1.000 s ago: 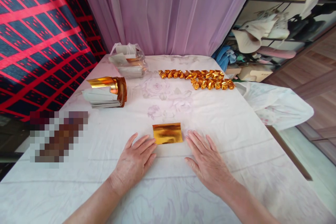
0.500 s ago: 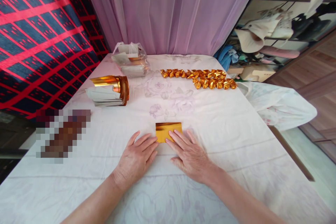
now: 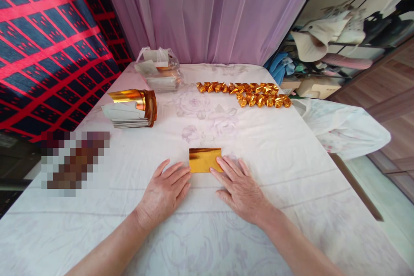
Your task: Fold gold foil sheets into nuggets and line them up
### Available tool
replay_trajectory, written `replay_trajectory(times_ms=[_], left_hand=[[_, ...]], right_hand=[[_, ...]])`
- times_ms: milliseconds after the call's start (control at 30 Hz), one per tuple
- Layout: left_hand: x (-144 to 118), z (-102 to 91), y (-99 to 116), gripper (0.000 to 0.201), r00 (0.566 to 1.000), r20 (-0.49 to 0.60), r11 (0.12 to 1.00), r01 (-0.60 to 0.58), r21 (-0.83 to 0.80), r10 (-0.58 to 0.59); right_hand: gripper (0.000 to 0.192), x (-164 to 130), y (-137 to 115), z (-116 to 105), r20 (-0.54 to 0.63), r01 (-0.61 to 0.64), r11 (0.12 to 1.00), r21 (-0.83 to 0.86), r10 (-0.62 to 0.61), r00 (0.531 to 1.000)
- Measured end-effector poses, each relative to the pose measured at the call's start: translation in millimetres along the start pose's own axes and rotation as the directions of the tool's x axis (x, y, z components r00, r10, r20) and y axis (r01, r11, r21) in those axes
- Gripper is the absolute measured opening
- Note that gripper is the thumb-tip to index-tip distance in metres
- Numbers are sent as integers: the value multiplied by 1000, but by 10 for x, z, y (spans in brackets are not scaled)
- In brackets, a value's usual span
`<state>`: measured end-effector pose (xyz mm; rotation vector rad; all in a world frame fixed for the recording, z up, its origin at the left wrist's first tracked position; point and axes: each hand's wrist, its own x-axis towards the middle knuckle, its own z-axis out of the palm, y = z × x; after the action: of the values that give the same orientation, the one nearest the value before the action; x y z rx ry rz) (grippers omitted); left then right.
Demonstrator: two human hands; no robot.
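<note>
A small rectangle of shiny gold foil paper (image 3: 203, 161) lies flat on the cloth-covered table in front of me. At its lower left corner, the fingertips of my left hand (image 3: 168, 189) touch the edge, with the hand flat and the fingers a little apart. My right hand (image 3: 241, 189) rests palm down on the other side. Two of its fingertips lie on the paper's right part, and its thumb is spread on the cloth. Neither hand grips anything.
Rows of folded gold foil pieces (image 3: 246, 93) sit at the back right. A stack of gold and white paper sheets (image 3: 132, 110) stands at the left, before a clear plastic bag (image 3: 158, 69) of more sheets. Something pixelated lies at the left edge. Shelves (image 3: 343, 47) hold a hat and shoes.
My right hand has slid to the right across the foil paper, so less of the paper is covered. My left hand stays at the corner. The view has shifted slightly.
</note>
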<state>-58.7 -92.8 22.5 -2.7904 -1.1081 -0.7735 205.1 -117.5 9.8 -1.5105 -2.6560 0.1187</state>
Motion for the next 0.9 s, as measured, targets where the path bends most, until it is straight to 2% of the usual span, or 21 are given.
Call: replay_trajectory(times_ms=[167,333,633,900], left_hand=[[78,125,150,35,998,65,1000,-23,8,22],[167,236,235,44,992,124,999,7,48,-13],[121,142,220,46,986,165,995,13,101,-30],[2,58,169,46,981,172,993,67,101,-84]], right_hand=[[56,-1,7,1,-11,12,1000,4,-12,1000],[59,1,3,-4,-23,12,1000,13,-12,1000],[58,-5,12,-2,-40,-3,998,70,6,999],[52,0,9,-19,-61,-5,997,76,10,998]])
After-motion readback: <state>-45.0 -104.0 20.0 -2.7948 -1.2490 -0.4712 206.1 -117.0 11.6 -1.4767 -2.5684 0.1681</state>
